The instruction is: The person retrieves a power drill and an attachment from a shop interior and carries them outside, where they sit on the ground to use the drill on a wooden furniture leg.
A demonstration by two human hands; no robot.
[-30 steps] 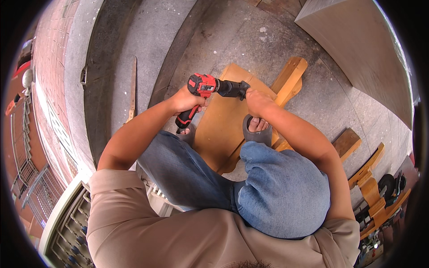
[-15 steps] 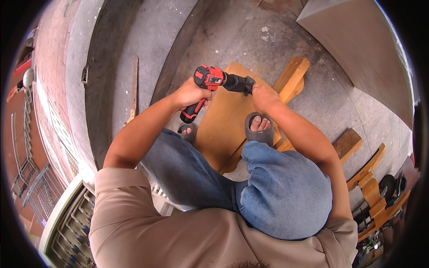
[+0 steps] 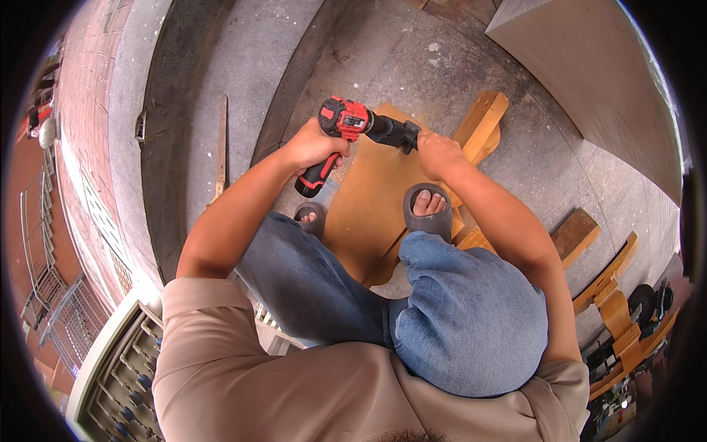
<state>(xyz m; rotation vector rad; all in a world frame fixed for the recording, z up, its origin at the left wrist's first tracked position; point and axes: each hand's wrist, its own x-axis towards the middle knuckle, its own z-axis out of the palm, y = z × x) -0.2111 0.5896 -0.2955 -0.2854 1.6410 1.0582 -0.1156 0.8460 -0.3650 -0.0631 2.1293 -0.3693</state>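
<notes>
My left hand (image 3: 315,147) is wrapped round the grip of a red and black cordless drill (image 3: 346,119), its battery end pointing down toward my left foot. From the drill's front a black attachment (image 3: 394,132) reaches to the right. My right hand (image 3: 440,156) is closed at the far end of this attachment; its fingers hide the tip, and whether a small piece is pinched there I cannot make out. Below the tool lies a brown wooden board (image 3: 361,199), with my sandalled right foot (image 3: 428,210) on its right side.
A handsaw (image 3: 222,144) lies on the step at left. Timber pieces (image 3: 479,125) rest beyond the board, and a wood block (image 3: 574,234) sits to the right. A large grey box-like surface (image 3: 596,74) rises at upper right. Pipes in a frame (image 3: 118,376) stand at lower left.
Both hands and the drill have shifted slightly farther from me, with the tool held between them as before. The grips look unchanged.
</notes>
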